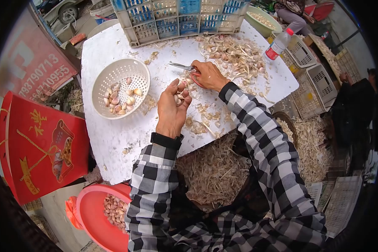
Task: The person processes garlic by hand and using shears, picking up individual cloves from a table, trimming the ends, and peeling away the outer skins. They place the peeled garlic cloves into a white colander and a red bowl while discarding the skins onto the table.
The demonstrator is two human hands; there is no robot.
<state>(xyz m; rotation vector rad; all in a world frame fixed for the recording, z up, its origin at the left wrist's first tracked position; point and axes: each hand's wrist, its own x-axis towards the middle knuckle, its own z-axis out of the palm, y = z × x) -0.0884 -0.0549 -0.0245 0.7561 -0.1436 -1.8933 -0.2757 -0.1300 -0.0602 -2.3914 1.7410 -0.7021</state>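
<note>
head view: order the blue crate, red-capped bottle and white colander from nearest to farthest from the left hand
From the left hand:
1. white colander: just to its left on the table
2. blue crate: ahead, at the table's far edge
3. red-capped bottle: far right part of the table, beyond the right hand

Daylight covers a white table (109, 151), grey ground (56, 206) and a red signboard (35, 61).

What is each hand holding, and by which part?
The right hand holds silver metal scissors by their red handles; the left hand cups pale, rounded garlic cloves within its curled fingers, contact partly hidden.
</note>
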